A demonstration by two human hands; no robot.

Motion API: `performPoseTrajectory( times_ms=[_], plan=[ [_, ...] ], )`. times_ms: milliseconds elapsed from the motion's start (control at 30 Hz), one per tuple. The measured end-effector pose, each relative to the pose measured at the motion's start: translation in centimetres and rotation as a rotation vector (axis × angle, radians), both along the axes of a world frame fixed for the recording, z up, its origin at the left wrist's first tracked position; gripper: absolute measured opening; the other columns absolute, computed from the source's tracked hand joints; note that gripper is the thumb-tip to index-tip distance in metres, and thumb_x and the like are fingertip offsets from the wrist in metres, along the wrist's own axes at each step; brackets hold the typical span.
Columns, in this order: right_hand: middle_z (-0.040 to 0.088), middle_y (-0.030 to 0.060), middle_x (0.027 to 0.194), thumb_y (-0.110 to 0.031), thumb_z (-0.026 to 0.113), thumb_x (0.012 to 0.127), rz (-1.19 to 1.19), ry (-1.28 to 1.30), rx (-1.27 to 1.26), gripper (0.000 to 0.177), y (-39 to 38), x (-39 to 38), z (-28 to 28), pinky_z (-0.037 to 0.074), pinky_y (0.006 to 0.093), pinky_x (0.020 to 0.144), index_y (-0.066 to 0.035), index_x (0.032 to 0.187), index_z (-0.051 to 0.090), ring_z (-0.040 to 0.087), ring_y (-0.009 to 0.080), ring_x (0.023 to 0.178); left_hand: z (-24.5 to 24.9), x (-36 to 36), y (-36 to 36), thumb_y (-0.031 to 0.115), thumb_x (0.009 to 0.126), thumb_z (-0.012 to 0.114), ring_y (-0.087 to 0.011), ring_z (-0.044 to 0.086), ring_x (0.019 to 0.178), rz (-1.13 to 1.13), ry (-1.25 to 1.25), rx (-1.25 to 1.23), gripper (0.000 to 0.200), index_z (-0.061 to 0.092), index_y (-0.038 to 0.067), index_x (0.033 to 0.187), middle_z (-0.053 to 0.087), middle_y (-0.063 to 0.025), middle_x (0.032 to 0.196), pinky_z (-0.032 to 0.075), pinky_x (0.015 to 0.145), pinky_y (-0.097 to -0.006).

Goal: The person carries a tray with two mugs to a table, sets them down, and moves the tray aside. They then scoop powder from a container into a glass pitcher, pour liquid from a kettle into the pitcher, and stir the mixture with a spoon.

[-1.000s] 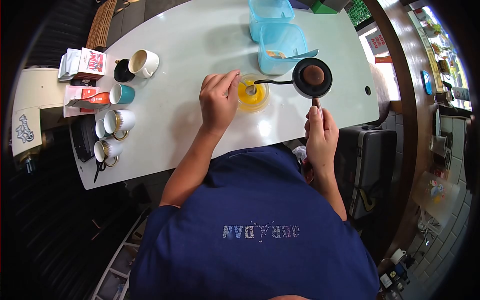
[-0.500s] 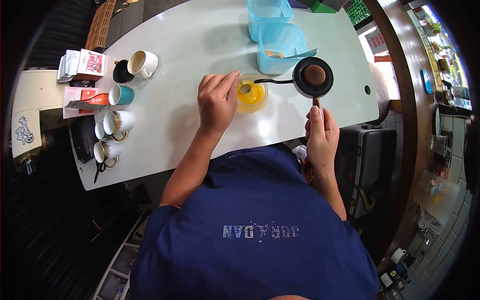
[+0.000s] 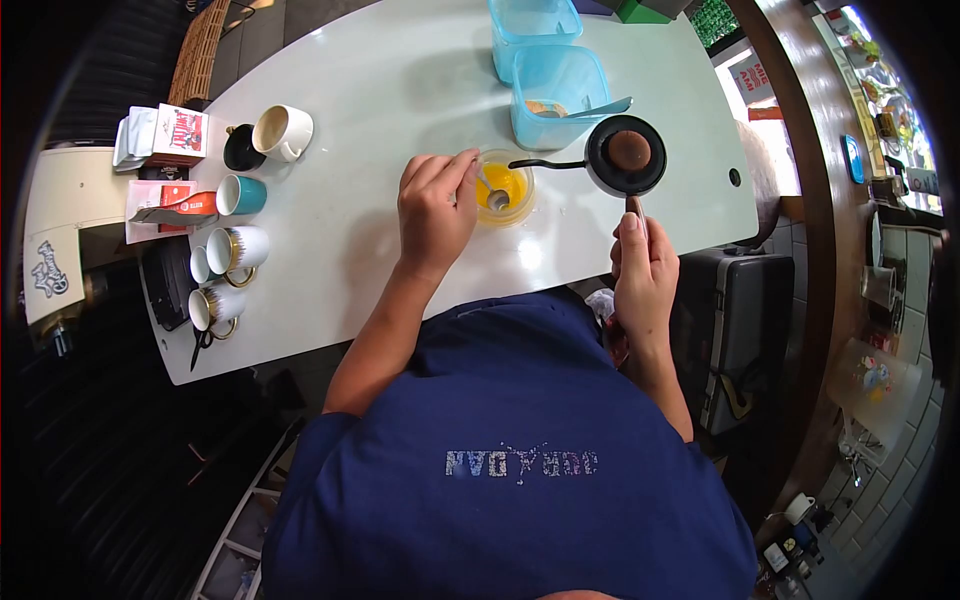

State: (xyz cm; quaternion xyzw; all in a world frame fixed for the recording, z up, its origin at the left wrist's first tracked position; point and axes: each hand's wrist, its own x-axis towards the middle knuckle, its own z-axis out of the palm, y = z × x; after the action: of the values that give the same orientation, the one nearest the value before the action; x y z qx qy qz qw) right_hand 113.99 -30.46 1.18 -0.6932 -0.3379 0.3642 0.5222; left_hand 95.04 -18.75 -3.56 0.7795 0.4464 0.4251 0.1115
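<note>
My left hand (image 3: pixel 437 212) is closed in a pinch on a small metal spoon (image 3: pixel 497 199). The spoon's bowl end dips inside a clear round bowl (image 3: pixel 527 208) that holds yellow liquid (image 3: pixel 511 183). In my right hand (image 3: pixel 644 275) is the handle of what looks like a black gooseneck kettle (image 3: pixel 600 178), seen from above, with a round brown knob on its lid. Its thin black spout points left, and the tip hangs over the bowl's right side. I cannot make out whether anything flows from it.
Two blue plastic tubs (image 3: pixel 560 130) stand beyond the bowl, a utensil resting across the nearer one. Along the table's left side are a large white mug (image 3: pixel 284 134), a teal cup (image 3: pixel 241 195), gold-trimmed mugs (image 3: pixel 238 246), scissors (image 3: pixel 201 343) and boxes (image 3: pixel 178 135). A black case (image 3: pixel 745 340) stands below the right edge.
The spoon has swung round inside the bowl, its end now nearer me and slightly farther right. My right hand and the kettle have barely moved.
</note>
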Motion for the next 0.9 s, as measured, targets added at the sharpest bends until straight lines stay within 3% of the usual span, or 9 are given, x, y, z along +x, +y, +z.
performPoseTrajectory(
  times_ms=[33, 167, 267, 333, 567, 633, 900],
  plan=[
    [0.042, -0.0055, 0.061, -0.028, 0.048, 0.098, 0.000, -0.006, 0.019, 0.030, 0.0, -0.1, 0.0, 0.024, 0.0189, 0.045, -0.004, 0.081, 0.053, 0.033, 0.0010, 0.051, 0.1, -0.1, 0.0, 0.007, 0.083, 0.063, -0.0245, 0.056, 0.074, 0.000, 0.001, -0.001, 0.011, 0.069, 0.002, 0.091, 0.063, -0.0072, 0.075, 0.046, 0.070, -0.0343],
    [0.042, -0.0054, 0.061, -0.028, 0.048, 0.098, 0.003, -0.005, 0.017, 0.030, 0.1, -0.1, 0.0, 0.024, 0.0192, 0.045, -0.004, 0.081, 0.053, 0.033, 0.0011, 0.051, 0.4, -0.3, 0.2, 0.007, 0.083, 0.064, -0.0237, 0.058, 0.075, 0.016, 0.023, 0.041, 0.012, 0.070, 0.002, 0.092, 0.065, -0.0075, 0.077, 0.047, 0.071, -0.0333],
    [0.048, -0.0014, 0.064, -0.030, 0.053, 0.096, 0.000, -0.008, -0.017, 0.034, 0.0, 0.0, 0.1, 0.033, 0.0219, 0.053, 0.002, 0.085, 0.057, 0.042, 0.0051, 0.059, 0.6, 0.0, 0.3, 0.007, 0.083, 0.065, -0.0234, 0.059, 0.076, 0.044, 0.011, 0.045, 0.012, 0.070, 0.002, 0.092, 0.066, -0.0084, 0.079, 0.048, 0.071, -0.0326],
    [0.042, -0.0050, 0.061, -0.028, 0.048, 0.098, 0.008, -0.031, 0.022, 0.030, 0.2, -0.2, 0.1, 0.025, 0.0198, 0.045, -0.003, 0.080, 0.053, 0.033, 0.0015, 0.051, 0.5, 0.2, 0.4, 0.007, 0.082, 0.065, -0.0234, 0.059, 0.076, 0.057, -0.001, 0.045, 0.012, 0.070, 0.002, 0.091, 0.067, -0.0085, 0.079, 0.048, 0.071, -0.0326],
    [0.042, -0.0050, 0.061, -0.027, 0.048, 0.098, -0.001, -0.046, 0.022, 0.031, 0.1, 0.1, 0.1, 0.026, 0.0197, 0.046, -0.003, 0.080, 0.052, 0.034, 0.0017, 0.052, -0.5, 0.5, 0.5, 0.008, 0.083, 0.065, -0.0242, 0.058, 0.076, 0.041, -0.054, -0.039, 0.011, 0.070, 0.002, 0.090, 0.065, -0.0083, 0.077, 0.047, 0.071, -0.0336],
    [0.048, -0.0014, 0.063, -0.028, 0.053, 0.096, 0.005, -0.023, -0.013, 0.033, 0.0, 0.3, 0.1, 0.033, 0.0220, 0.052, 0.002, 0.084, 0.056, 0.041, 0.0049, 0.059, -0.5, 0.4, 0.4, 0.008, 0.083, 0.064, -0.0244, 0.057, 0.075, 0.026, -0.060, -0.035, 0.011, 0.069, 0.002, 0.090, 0.064, -0.0074, 0.076, 0.046, 0.071, -0.0340],
    [0.049, -0.0003, 0.063, -0.029, 0.052, 0.096, 0.017, -0.049, -0.027, 0.033, 0.1, 0.3, 0.1, 0.034, 0.0232, 0.053, 0.002, 0.084, 0.057, 0.042, 0.0059, 0.059, 0.5, -0.2, 0.8, 0.006, 0.082, 0.065, -0.0237, 0.059, 0.076, 0.033, 0.018, 0.057, 0.010, 0.070, 0.002, 0.090, 0.066, -0.0085, 0.079, 0.047, 0.070, -0.0330]
  ],
)
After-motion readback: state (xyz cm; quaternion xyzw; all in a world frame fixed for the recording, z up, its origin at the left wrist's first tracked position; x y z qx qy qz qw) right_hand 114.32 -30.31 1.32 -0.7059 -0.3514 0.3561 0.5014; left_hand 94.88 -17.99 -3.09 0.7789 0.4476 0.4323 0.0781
